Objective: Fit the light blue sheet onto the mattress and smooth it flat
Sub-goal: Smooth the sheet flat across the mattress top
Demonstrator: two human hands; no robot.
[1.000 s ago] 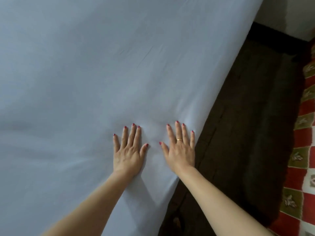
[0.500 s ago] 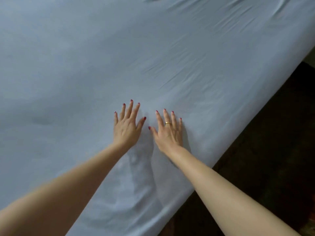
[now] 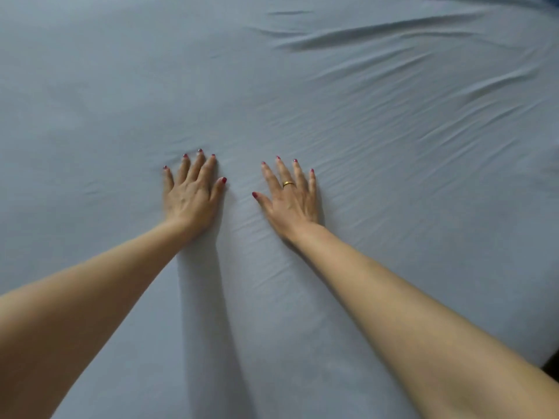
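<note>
I see the light blue sheet [image 3: 302, 86] spread over the mattress, filling nearly the whole view. On the left it lies mostly smooth, with a few faint creases near the fingertips. My left hand [image 3: 190, 198] lies flat on it, fingers straight and close together, palm down. Just to its right, apart from it, my right hand [image 3: 290, 201] presses flat too, fingers spread, a gold ring [image 3: 288, 184] on one finger. Farther right and far, long diagonal wrinkles run across the fabric. At the near right corner a dark strip of floor [image 3: 552, 364] shows past the bed's edge.
</note>
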